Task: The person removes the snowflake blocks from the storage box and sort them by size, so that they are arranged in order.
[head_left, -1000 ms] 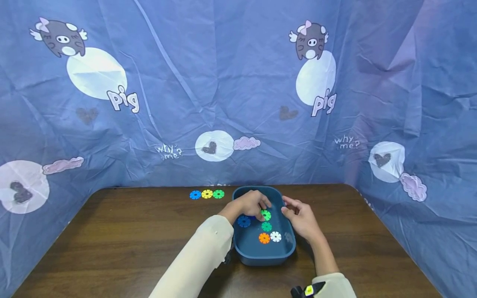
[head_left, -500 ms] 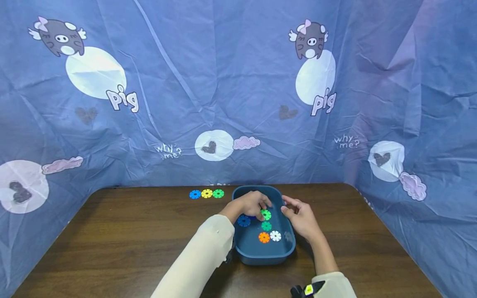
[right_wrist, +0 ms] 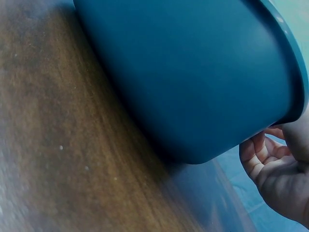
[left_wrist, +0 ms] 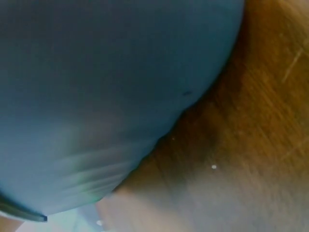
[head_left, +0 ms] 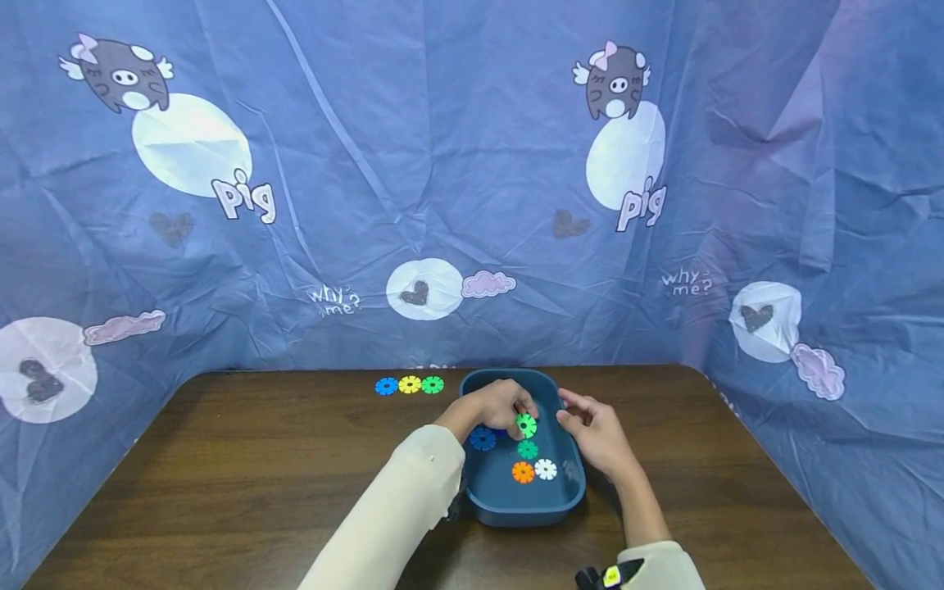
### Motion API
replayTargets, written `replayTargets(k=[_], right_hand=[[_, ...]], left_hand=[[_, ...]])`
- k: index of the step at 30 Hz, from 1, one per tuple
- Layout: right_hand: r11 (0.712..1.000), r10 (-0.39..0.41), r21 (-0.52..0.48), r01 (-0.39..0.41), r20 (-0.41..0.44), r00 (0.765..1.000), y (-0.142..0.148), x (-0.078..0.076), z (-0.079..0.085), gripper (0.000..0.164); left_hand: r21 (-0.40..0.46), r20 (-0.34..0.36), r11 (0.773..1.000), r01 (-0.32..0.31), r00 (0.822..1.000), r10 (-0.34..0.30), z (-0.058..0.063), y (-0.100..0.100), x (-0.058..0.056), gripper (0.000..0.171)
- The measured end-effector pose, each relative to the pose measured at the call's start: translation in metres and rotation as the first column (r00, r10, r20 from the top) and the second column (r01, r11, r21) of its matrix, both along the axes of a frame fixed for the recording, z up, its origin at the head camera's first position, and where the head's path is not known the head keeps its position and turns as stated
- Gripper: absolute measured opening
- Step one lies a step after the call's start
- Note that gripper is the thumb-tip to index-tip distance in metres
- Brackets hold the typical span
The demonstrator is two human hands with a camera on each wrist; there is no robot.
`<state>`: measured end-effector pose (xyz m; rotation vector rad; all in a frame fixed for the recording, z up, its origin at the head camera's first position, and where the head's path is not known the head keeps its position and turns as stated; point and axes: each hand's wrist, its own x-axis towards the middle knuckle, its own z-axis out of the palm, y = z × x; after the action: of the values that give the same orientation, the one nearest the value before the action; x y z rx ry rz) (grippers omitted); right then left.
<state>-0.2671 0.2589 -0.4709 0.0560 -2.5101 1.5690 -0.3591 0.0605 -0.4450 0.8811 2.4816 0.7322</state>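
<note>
A dark blue plastic basin (head_left: 525,516) stands on the table, with several notched snowflake building discs inside. My left hand (head_left: 496,405) reaches in over its left rim and pinches a bright green disc (head_left: 526,426) between thumb and fingers. Close by lie a darker green disc (head_left: 527,449), a blue disc (head_left: 483,439), an orange disc (head_left: 523,472) and a white disc (head_left: 546,469). At the right rim, my right hand (head_left: 601,434) grips the basin wall, fingers outside. The right wrist view shows those fingers (right_wrist: 260,157) at the outer wall; the left wrist view shows only the basin's side (left_wrist: 111,72) and wood.
A blue disc (head_left: 387,386), a yellow disc (head_left: 410,384) and a green disc (head_left: 433,384) lie in a row on the brown wooden table (head_left: 258,459), left of the basin's far end. Behind hangs a blue printed cloth (head_left: 354,221).
The bright green disc looks slightly shifted between the left thumb and fingers, whose tips have drawn in on it. The right hand and the basin stay in place.
</note>
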Motion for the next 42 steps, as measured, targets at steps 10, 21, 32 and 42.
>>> replayTargets(k=[10, 21, 32, 42], right_hand=[[1.0, 0.012, -0.01, -0.012, -0.008, 1.0, -0.001, 0.0, 0.0, 0.041], [1.0, 0.004, -0.008, -0.004, 0.005, 1.0, -0.002, 0.0, 0.001, 0.04], [1.0, -0.008, -0.018, 0.008, 0.014, 1.0, -0.002, 0.001, 0.0, 0.039], [1.0, -0.004, -0.02, 0.005, 0.011, 1.0, -0.002, 0.003, 0.001, 0.04]], left_hand=[[0.036, -0.04, 0.999, 0.029, 0.999, -0.027, 0.008, -0.003, 0.0, 0.025], [0.127, 0.004, 0.992, 0.028, 1.0, -0.029, 0.02, -0.016, 0.004, 0.023], [0.278, 0.029, 0.96, -0.035, 0.999, 0.028, 0.043, -0.039, 0.0, 0.021], [0.332, 0.052, 0.934, -0.132, 0.991, 0.122, 0.055, -0.077, -0.01, 0.023]])
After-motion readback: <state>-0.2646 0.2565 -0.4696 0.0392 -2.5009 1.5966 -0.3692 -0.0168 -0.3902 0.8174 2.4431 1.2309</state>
